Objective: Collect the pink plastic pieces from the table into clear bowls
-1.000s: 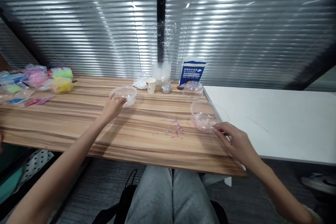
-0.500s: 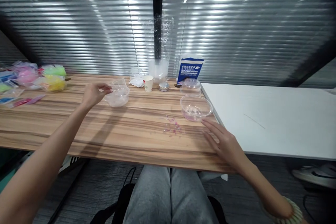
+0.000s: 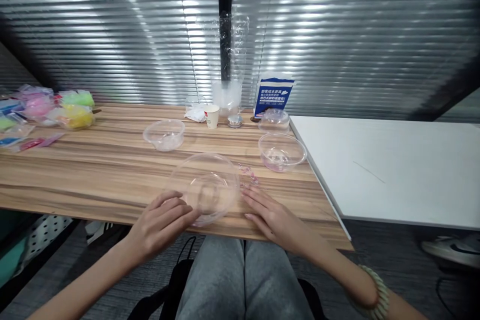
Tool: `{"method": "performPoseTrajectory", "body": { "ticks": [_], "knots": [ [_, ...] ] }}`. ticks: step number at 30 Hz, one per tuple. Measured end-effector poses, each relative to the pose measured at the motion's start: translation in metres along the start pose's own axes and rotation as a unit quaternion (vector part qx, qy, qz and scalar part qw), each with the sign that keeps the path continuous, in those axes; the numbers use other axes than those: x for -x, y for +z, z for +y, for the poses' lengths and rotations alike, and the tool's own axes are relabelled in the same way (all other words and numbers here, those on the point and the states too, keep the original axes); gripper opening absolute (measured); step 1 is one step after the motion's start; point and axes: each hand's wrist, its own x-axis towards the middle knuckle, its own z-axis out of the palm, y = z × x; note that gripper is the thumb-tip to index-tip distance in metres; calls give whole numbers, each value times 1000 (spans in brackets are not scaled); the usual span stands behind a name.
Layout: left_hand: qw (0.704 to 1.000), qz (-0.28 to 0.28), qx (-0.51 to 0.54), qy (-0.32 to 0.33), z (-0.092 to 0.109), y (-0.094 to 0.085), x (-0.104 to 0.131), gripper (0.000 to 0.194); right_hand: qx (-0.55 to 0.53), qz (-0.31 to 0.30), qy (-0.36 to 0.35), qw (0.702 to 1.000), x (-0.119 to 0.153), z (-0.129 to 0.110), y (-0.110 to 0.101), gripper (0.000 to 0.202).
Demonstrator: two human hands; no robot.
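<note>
Your left hand (image 3: 163, 222) gripping a clear plastic lid (image 3: 204, 188) at the desk's (image 3: 93, 170) near edge, your right hand (image 3: 272, 215) flat and open just beside it, two clear bowls (image 3: 164, 134) farther back, pink bits (image 3: 249, 175) near the lid

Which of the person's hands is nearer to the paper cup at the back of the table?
Left. The left hand sits almost straight below the paper cup; the right hand lies further off, to its right.
</note>
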Motion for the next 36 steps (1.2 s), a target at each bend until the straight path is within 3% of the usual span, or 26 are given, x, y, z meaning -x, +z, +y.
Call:
{"method": "performPoseTrajectory", "body": {
  "ticks": [7,12,15,17,20,24,27,31,36],
  "knots": [
    [996,1,4,-86,-4,1,21,25,62,-45,7,997,-17,2,0,49],
    [969,31,1,-244,-4,7,34,22,105,-89,-7,990,-27,1,4,56],
    [946,40,74,-313,3,2,38,16,102,-102,-18,989,-33,-1,8,56],
    [942,24,156,-296,12,-5,41,20,93,-110,-28,989,-36,-1,9,55],
    [936,-67,272,-212,31,-20,45,20,75,-113,-30,990,-37,3,9,52],
    [880,-227,391,-146,52,-32,45,10,80,-98,8,992,-36,8,9,57],
    [845,-294,423,-142,58,-28,45,2,97,-112,5,989,-35,7,12,58],
    [842,-290,416,-186,64,-5,57,2,110,-115,-27,987,-41,-1,18,55],
    [867,-242,381,-213,71,19,76,7,90,-115,-47,988,-49,-9,14,55]
  ]
}}
